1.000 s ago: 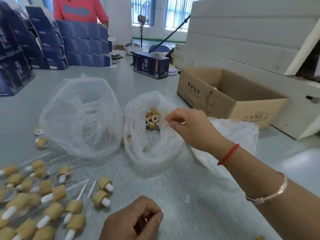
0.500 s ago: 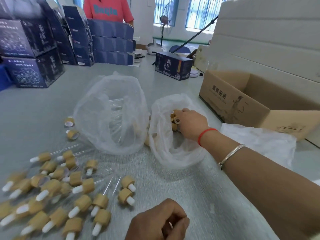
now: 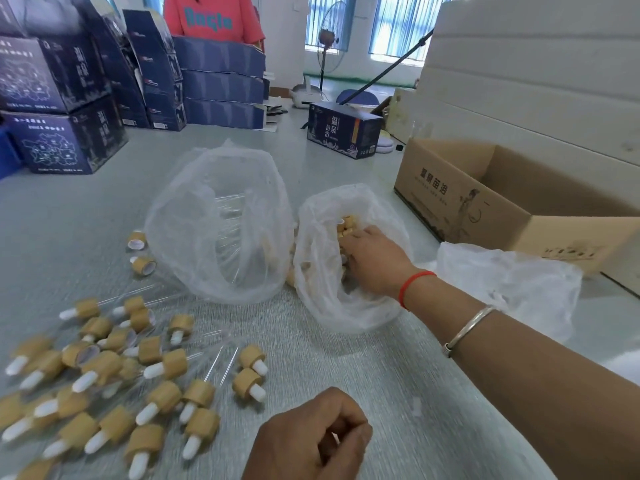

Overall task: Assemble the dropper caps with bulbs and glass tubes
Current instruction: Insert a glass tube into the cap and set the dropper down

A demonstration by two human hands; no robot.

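Observation:
My right hand (image 3: 374, 261) reaches into a small clear plastic bag (image 3: 346, 313) of tan dropper caps (image 3: 348, 223). Its fingertips are buried among the caps, so any grip is hidden. My left hand (image 3: 311, 438) rests on the table at the bottom edge with its fingers curled into a fist; I cannot see anything inside it. Left of the cap bag stands a larger clear bag (image 3: 214, 220) holding glass tubes. Several assembled droppers (image 3: 166, 365), tan caps with white bulbs and glass tubes, lie scattered at the lower left. Two loose caps (image 3: 143, 265) lie beside the tube bag.
An open cardboard box (image 3: 485, 209) stands at the right, with a crumpled plastic bag (image 3: 509, 282) in front of it. A dark blue carton (image 3: 343, 133) sits further back. Stacked blue boxes (image 3: 65, 143) line the far left. A person in a red shirt (image 3: 211, 19) stands behind them.
My right hand went from the bag's rim down into the caps. The view shifted left, bringing more assembled droppers into sight. My left hand stayed curled in place.

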